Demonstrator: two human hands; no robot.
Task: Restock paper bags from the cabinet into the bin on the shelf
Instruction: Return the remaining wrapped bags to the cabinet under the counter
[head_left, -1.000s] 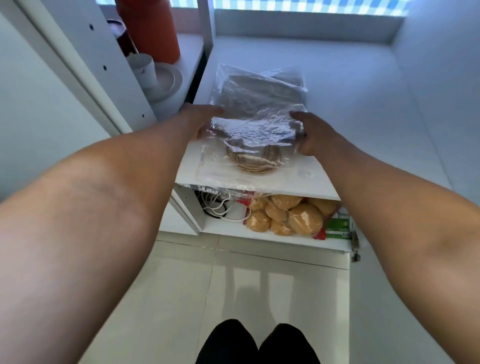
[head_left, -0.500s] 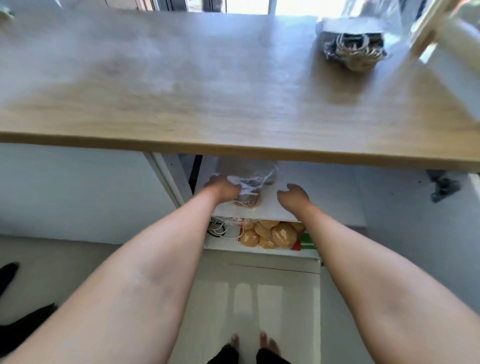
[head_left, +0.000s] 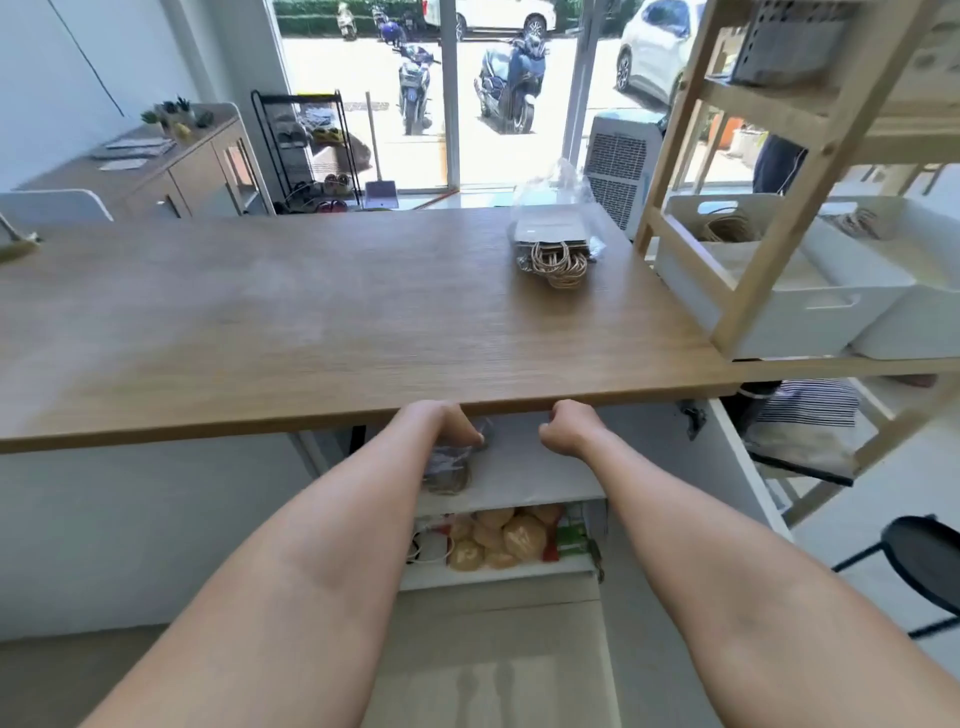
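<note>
Reaching under the wooden countertop (head_left: 332, 332), both forearms are extended into the open cabinet, toward its upper white shelf (head_left: 535, 473). The left hand (head_left: 441, 423) is curled, its fingertips resting on a plastic-wrapped bundle of paper bags (head_left: 447, 470) on that shelf; whether the wrap is actually pinched cannot be told. The right hand (head_left: 569, 428) is loosely clenched and holds nothing visible, a bare stretch of shelf separating it from the bundle. The bundle lies directly below and just behind the left hand, so the left hand is judged the nearer for the pickup. Its long axis appears to run front to back, rope handles toward the person, though most of it is hidden by the left forearm and the countertop edge. A second wrapped pack of paper bags (head_left: 553, 244) lies on the countertop. The white bins (head_left: 810, 301) sit on the wooden shelf unit (head_left: 769, 218) at right, well apart from both hands. The cabinet's deeper interior is not visible.
</note>
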